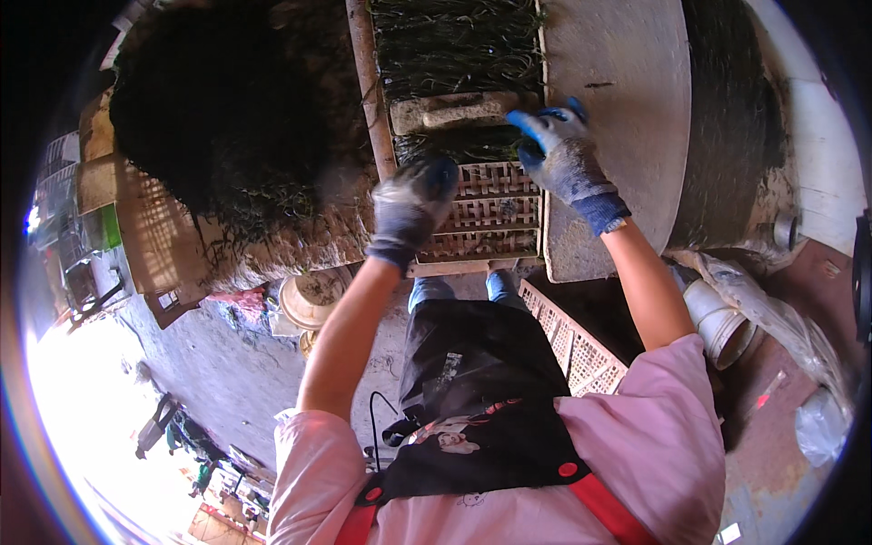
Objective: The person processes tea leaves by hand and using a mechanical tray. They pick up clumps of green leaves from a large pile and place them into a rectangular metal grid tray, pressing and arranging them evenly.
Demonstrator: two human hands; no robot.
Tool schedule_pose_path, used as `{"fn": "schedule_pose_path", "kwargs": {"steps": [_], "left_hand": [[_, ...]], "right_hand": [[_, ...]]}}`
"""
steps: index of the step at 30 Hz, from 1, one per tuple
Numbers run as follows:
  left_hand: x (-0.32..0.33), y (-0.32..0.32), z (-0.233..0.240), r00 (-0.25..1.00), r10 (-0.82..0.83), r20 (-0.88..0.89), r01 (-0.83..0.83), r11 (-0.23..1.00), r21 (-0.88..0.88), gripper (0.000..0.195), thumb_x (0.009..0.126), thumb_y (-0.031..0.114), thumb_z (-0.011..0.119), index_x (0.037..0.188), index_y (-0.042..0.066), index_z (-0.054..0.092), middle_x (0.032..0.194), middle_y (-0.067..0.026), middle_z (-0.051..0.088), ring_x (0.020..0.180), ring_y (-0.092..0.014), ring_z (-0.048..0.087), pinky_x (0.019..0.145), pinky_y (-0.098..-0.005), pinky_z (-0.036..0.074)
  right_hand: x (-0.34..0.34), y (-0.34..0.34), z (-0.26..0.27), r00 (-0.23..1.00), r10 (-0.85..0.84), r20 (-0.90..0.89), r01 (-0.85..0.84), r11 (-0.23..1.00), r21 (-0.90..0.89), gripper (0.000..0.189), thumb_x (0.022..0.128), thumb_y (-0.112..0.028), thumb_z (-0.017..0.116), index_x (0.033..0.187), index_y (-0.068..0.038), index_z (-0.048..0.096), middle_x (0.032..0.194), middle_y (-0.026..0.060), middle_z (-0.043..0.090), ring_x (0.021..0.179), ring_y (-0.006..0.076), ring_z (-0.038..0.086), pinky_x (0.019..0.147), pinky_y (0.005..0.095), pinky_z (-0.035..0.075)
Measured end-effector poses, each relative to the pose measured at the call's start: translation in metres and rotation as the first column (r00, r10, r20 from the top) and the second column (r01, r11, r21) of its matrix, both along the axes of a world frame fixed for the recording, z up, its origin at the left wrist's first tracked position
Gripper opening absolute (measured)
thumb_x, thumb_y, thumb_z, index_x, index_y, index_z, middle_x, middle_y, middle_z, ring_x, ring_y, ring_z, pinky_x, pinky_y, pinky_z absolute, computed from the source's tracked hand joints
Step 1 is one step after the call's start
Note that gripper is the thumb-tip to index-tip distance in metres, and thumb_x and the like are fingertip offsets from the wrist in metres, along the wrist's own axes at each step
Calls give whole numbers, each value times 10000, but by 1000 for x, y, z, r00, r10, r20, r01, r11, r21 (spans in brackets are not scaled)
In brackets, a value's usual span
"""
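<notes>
A shallow tray with a woven lattice base point(492, 211) lies before me. Dark green strands point(456, 48), possibly seaweed, cover its far part in combed-looking rows. Across them rests a worn, pale block with a raised grip bar point(470, 114). My left hand point(417, 194), in a grey and blue coated glove, is over the tray's near left side; motion blur hides its fingers and anything in them. My right hand point(557, 146), gloved alike, is over the right rim by the block's end. Its thumb and fingers are apart, with nothing plainly held.
A large dark heap of strands point(231, 116) lies left of the tray. At right is a pale board with a curved edge point(613, 136). Below stand a plastic crate point(572, 340), a white bucket point(719, 323) and a pale tub point(306, 303). Plastic sheeting point(770, 306) hangs at right.
</notes>
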State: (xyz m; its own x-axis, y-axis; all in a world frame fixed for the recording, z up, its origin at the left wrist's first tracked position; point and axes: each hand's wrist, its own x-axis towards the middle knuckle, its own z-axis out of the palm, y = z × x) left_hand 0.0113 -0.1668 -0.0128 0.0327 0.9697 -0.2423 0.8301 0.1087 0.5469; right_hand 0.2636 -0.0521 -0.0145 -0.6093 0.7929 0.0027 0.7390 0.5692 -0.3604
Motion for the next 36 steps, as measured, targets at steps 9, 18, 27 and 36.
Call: {"fn": "schedule_pose_path", "kwargs": {"steps": [9,18,27,36], "left_hand": [[-11,28,-14,879,-407,-249,477,771,423,610,845,327,748,1386,103,576,1449,-110,572,1333,-331,551,1116,-484,449],[-8,117,27,979,-203,-32,206,971,120,356,919,288,746,1249,157,718,1238,-134,681,1096,-336,669,928,-450,561],[21,53,-10,929,-246,-276,308,928,209,453,877,275,756,1324,282,682,1153,-89,659,993,-329,649,844,-490,530],[-55,-34,10,993,13,-118,51,848,527,515,791,245,745,1283,124,658,1358,-109,621,1283,-348,563,1055,-501,462]], "right_hand": [[5,-49,-23,987,138,83,-147,983,106,728,952,-446,639,1562,-127,404,1620,128,382,1526,337,267,1250,566,208],[12,-45,-4,983,77,-165,-46,982,186,708,904,-411,707,1528,-174,475,1564,129,480,1443,351,436,1228,561,272],[43,-44,67,905,-113,-410,207,959,193,581,899,-313,743,1436,-151,593,1481,148,568,1370,392,523,1156,570,373],[-141,-66,59,804,52,-593,-80,997,-21,928,751,-312,863,1533,-78,420,1522,242,474,1375,454,483,1133,559,420]]}}
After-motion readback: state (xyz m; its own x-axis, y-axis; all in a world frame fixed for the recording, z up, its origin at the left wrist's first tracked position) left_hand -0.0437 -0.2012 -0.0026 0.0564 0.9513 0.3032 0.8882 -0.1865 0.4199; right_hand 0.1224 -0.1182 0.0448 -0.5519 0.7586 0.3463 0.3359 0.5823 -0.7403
